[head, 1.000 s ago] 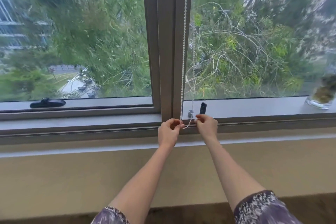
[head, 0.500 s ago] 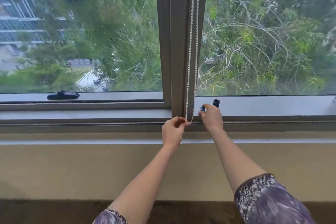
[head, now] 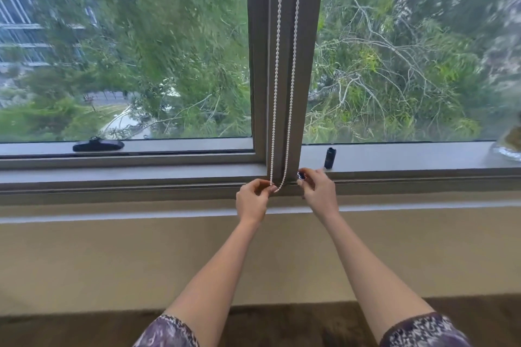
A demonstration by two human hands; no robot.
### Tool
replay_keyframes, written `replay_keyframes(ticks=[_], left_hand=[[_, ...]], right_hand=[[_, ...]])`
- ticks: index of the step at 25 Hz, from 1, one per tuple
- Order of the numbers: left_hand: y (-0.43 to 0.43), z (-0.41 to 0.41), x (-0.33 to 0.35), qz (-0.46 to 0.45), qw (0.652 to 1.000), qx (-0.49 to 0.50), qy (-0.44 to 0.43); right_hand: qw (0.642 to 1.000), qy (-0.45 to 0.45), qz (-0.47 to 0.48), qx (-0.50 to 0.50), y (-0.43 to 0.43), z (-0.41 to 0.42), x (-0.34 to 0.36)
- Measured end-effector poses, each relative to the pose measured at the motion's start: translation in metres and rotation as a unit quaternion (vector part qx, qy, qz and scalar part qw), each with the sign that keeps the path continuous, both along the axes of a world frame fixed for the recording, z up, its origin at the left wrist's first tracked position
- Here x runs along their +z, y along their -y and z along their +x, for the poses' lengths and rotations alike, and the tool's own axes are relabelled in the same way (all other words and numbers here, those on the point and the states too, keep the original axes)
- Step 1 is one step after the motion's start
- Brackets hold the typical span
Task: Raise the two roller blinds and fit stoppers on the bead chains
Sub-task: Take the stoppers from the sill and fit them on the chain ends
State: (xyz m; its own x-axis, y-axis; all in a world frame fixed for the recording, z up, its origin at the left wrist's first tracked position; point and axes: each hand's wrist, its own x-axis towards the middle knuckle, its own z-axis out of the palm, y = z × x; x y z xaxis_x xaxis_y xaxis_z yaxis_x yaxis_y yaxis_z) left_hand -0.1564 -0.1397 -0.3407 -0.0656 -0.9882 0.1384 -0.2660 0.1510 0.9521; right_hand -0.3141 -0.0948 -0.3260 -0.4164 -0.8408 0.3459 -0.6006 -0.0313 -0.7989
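Observation:
A white bead chain (head: 291, 70) hangs in a loop down the grey window mullion (head: 307, 65). My left hand (head: 253, 200) pinches the bottom of the loop just above the sill. My right hand (head: 320, 191) is beside it on the right, holding a small dark stopper (head: 301, 175) at its fingertips, a little apart from the chain. A second small black cylinder (head: 329, 158) stands upright on the sill just behind my right hand. No blind fabric shows in the view.
The grey window sill (head: 141, 175) runs across the view. A black window handle (head: 98, 145) lies on the left frame. A glass jar (head: 509, 144) sits at the far right of the sill. Below is a beige wall and a dark floor.
My right hand has lifted the small stopper off the sill and drawn it toward the chain's bottom loop. My left hand keeps its pinch on the chain. The view has shifted slightly.

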Motion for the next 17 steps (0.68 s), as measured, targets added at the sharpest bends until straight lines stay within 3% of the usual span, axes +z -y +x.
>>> replay_keyframes(ticks=[5, 10, 17], left_hand=[[-0.013, 0.017, 0.005, 0.009, 1.000, 0.005, 0.024], [-0.029, 0.032, 0.007, 0.014, 0.999, -0.031, 0.019], [-0.046, 0.053, 0.004, 0.042, 0.996, -0.065, -0.049]], right_hand=[[0.998, -0.031, -0.023, 0.054, -0.025, 0.025, 0.008], [0.990, -0.121, 0.006, 0.077, -0.038, 0.052, 0.013], [0.980, -0.166, 0.073, 0.082, -0.049, 0.073, 0.002]])
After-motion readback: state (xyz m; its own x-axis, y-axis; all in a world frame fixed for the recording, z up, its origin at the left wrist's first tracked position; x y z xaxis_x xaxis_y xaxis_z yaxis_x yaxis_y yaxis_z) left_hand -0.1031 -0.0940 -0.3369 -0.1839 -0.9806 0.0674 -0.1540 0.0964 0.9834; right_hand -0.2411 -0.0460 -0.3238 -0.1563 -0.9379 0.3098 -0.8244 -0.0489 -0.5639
